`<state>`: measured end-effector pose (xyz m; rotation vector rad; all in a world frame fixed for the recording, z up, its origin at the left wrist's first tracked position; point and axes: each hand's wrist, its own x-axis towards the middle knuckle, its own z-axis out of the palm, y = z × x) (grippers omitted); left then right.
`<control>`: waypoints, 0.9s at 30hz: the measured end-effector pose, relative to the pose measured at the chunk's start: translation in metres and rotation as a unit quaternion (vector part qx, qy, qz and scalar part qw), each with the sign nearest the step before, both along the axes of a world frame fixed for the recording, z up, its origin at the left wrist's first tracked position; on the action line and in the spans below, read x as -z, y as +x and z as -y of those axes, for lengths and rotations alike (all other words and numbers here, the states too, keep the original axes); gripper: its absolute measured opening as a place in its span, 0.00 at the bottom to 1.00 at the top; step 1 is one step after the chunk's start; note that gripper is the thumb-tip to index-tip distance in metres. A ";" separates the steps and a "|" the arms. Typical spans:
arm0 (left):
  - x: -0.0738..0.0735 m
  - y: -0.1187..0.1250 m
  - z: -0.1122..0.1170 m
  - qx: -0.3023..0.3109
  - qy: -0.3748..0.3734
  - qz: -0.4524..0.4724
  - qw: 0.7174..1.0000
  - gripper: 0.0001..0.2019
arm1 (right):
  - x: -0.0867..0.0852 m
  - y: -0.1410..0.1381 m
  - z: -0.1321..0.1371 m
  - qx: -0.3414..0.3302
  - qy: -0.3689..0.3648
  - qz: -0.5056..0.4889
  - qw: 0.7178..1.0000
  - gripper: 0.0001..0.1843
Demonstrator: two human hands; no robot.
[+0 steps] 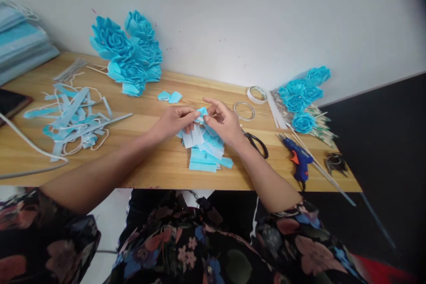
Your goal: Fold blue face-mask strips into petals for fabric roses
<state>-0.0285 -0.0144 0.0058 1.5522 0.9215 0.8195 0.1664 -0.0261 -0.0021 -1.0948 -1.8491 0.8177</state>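
Blue, the piece [201, 112] sits pinched between left hand [173, 122] and right hand [225, 123], fingertips closed on it, above the pile [207, 153]. It looks light, soft and easily creased, so is best held by its edges.

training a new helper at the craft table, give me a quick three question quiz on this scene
1. True or false: the left hand and the right hand both pinch one small blue piece.
2. What lies on the table just right of the scissors? A) blue glue gun B) hammer C) cup
3. Fill in: the big blue flowers sit against the white ___.
Key: 1 true; 2 A; 3 wall.
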 end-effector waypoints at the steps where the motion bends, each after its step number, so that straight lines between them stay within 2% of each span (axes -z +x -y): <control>1: 0.000 0.000 0.000 0.004 -0.004 -0.003 1.000 0.16 | 0.000 0.000 0.000 0.006 -0.003 -0.008 1.000 0.24; 5: 0.000 0.002 0.001 -0.011 -0.007 -0.015 1.000 0.12 | -0.001 0.000 0.000 0.015 -0.027 -0.043 0.999 0.23; 9: 0.003 0.001 0.000 -0.030 0.020 -0.024 0.999 0.13 | -0.001 0.002 -0.001 0.012 -0.052 -0.081 0.995 0.21; 13: 0.009 0.001 -0.001 -0.017 0.051 -0.053 0.997 0.14 | 0.001 0.002 -0.001 -0.014 -0.072 -0.098 0.993 0.26; 17: 0.012 0.000 -0.003 -0.004 0.061 -0.042 0.997 0.14 | 0.002 0.002 -0.002 0.009 -0.050 -0.087 0.995 0.25; 24: 0.005 -0.002 -0.006 -0.051 0.037 -0.019 0.998 0.15 | 0.002 0.007 -0.004 0.017 -0.036 -0.101 0.994 0.21; 27: 0.001 -0.001 -0.005 -0.066 0.040 -0.023 0.997 0.15 | 0.000 0.007 -0.004 0.002 -0.035 -0.092 0.995 0.23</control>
